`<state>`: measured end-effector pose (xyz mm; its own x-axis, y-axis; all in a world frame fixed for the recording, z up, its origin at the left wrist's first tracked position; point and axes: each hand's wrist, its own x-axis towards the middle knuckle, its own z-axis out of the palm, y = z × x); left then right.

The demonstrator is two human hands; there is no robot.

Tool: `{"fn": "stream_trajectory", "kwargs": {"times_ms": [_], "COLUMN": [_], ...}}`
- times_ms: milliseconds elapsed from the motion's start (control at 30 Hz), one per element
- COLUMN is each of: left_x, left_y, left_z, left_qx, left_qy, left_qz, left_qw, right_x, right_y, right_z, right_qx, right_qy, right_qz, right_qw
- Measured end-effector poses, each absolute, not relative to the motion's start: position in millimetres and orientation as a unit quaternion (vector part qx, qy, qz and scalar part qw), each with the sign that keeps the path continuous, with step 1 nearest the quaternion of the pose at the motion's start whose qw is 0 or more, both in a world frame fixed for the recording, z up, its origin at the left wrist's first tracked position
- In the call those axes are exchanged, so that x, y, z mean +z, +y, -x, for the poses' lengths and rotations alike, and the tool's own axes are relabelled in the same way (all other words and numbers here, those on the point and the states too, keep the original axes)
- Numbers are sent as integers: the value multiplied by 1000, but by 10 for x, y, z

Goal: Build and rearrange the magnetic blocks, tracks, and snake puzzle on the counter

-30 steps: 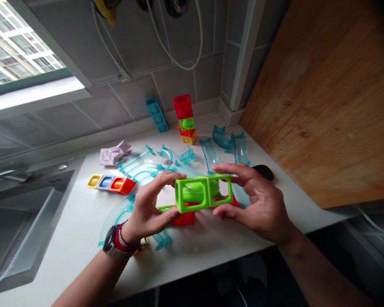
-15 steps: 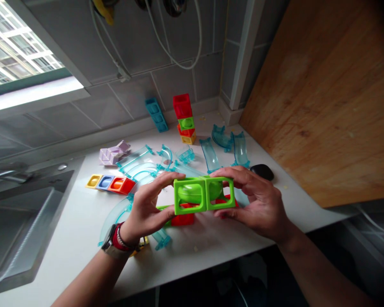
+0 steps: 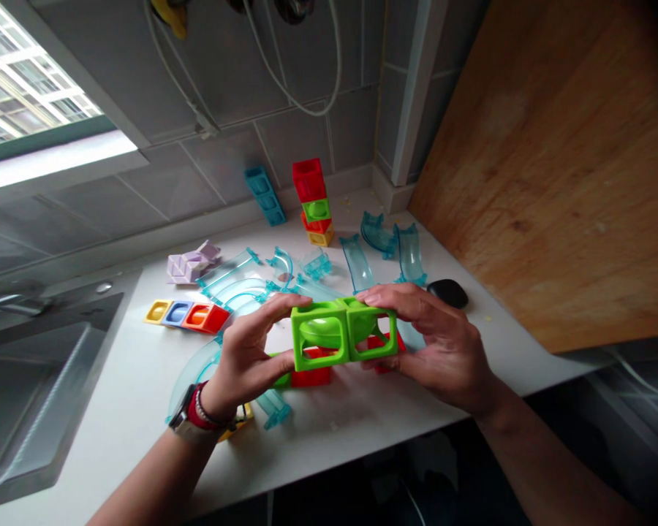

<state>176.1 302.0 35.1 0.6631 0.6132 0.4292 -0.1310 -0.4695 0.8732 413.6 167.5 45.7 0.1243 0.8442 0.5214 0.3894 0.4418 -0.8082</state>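
Observation:
Two light-green hollow toy blocks sit side by side between my hands, raised above the counter. My left hand (image 3: 246, 351) grips the left green block (image 3: 319, 336) between thumb and fingers. The right green block (image 3: 370, 329) is pinched at its outer end by my right hand (image 3: 439, 336). The blocks' facing sides touch; whether they are locked together I cannot tell. Behind and below them lie a red block (image 3: 311, 377) and another red block (image 3: 381, 342), both partly hidden. Part of a green block (image 3: 281, 372) shows by my left thumb.
Clear blue track pieces (image 3: 357, 263) lie across the white counter (image 3: 356, 431). A block stack (image 3: 310, 183) and a blue block column (image 3: 265, 196) stand at the back. A three-block row (image 3: 186, 315), lilac pieces (image 3: 193, 263), a black object (image 3: 448, 294) and a sink (image 3: 49, 394) surround them.
The two green blocks have tilted slightly, so more of their top faces shows. Both hands keep their grip. The whole view has shifted a little.

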Motion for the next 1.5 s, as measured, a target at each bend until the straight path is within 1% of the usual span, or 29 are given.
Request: {"fn": "stream_trajectory", "kwargs": {"times_ms": [267, 533, 700, 867, 933, 1033, 1100, 1233, 1333, 1500], "left_x": [360, 423, 456, 381, 358, 351, 363, 443, 579, 788], "left_y": [3028, 3040, 3046, 3059, 3065, 3066, 3062, 3056, 3090, 3428], "left_z": [-1757, -1791, -1814, -1770, -1756, -1769, -1788, -1803, -1852, -2229], "left_qx": [365, 353, 329, 341, 347, 381, 402, 424, 393, 336], "left_qy": [158, 125, 95, 71, 95, 138, 171, 259, 301, 347], "left_qz": [-777, -767, -782, -770, -770, -779, -781, -779, -792, -802], "left_qw": [488, 521, 521, 534, 527, 478, 446, 383, 356, 350], "right_x": [457, 391, 383, 464, 479, 491, 510, 568, 580, 569], "right_y": [1670, 1619, 1580, 1595, 1603, 1636, 1678, 1763, 1776, 1727], "right_z": [-4116, -4051, -3954, -3881, -3874, -3890, -3936, -4150, -4347, -4510], "right_qx": [183, 214, 276, 410, 467, 520, 524, 495, 476, 512], "right_qy": [-623, -583, -528, -429, -371, -277, -229, -167, -115, -47], "right_qz": [519, 517, 508, 450, 438, 409, 387, 355, 334, 283], "right_qw": [555, 589, 622, 667, 672, 696, 724, 775, 806, 810]}}
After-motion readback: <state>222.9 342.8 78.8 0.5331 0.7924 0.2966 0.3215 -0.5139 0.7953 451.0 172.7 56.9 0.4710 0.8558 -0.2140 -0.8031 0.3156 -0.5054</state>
